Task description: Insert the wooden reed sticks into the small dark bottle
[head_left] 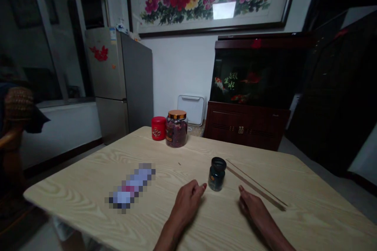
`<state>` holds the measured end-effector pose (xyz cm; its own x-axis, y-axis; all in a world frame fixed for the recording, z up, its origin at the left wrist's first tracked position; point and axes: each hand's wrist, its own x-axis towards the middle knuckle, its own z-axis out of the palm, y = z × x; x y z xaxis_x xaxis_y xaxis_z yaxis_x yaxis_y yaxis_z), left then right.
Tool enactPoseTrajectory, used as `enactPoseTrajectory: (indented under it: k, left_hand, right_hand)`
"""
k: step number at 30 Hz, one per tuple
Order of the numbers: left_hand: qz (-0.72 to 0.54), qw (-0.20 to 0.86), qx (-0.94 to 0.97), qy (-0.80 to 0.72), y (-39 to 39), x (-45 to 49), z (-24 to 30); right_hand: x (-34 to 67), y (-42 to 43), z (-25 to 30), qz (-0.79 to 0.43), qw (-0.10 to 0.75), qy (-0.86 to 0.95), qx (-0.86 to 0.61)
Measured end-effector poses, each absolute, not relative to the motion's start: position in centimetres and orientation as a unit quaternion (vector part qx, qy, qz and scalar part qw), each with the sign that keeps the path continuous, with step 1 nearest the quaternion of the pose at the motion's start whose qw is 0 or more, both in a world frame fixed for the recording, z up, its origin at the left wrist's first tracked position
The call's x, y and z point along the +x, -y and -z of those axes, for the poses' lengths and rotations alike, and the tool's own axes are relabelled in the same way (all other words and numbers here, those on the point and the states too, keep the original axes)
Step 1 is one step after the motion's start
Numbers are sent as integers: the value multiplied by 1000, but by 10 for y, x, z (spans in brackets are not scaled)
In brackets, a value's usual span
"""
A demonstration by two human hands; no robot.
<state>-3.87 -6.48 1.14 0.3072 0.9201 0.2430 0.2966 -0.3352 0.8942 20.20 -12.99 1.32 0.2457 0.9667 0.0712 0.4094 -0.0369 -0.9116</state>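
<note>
A small dark glass jar [216,178] with a flared black neck stands upright on the wooden table. My left hand [188,200] is just left of it, thumb pointing toward the glass but apart from it. To the jar's lower right is my right hand [253,206], its thumb raised and apart from the loosely bent fingers. Neither hand visibly holds anything, though the fingers' undersides are hidden. A long thin stick [256,182] slants from near the jar's neck toward the right, with its shadow beside it.
A blurred-out phone-shaped object [131,188] lies at the left of the table [165,211]. Near the back edge stand a red canister [158,128] and a copper-lidded jar [176,130] of dark dried pieces. Beyond are a refrigerator [137,82] and a fish tank [265,74].
</note>
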Motion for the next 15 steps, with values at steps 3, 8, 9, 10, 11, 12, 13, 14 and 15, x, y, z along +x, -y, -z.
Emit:
enactPoseTrajectory:
  k: [3, 8, 9, 10, 11, 12, 13, 14, 15]
  left_hand:
    - [-388, 494, 678, -381, 73, -35, -29]
    - [-351, 701, 589, -196, 65, -19, -112]
    - [-347, 718, 585, -145, 64, -17, -132]
    - [-341, 730, 584, -99, 63, -14, -151]
    - [-336, 738, 582, -61, 62, -13, -168]
    - [-333, 741, 582, -37, 61, -11, -183]
    - [-332, 742, 582, -27, 60, -11, -196]
    - [-331, 740, 585, -25, 60, -10, -207]
    - [-333, 738, 587, -23, 59, -11, -215]
  right_hand:
    - [201, 133, -31, -441, 527, 414, -597]
    - [198, 134, -137, -579, 595, 427, -358]
    - [197, 134, -158, -584, 598, 440, -329]
    - [197, 135, -177, -587, 598, 452, -305]
    - [196, 135, -194, -590, 596, 463, -287]
    - [196, 135, -209, -589, 594, 473, -275]
    - [196, 135, -222, -587, 593, 483, -267]
    - [196, 136, -232, -583, 592, 492, -262]
    - [196, 136, -240, -577, 592, 500, -259]
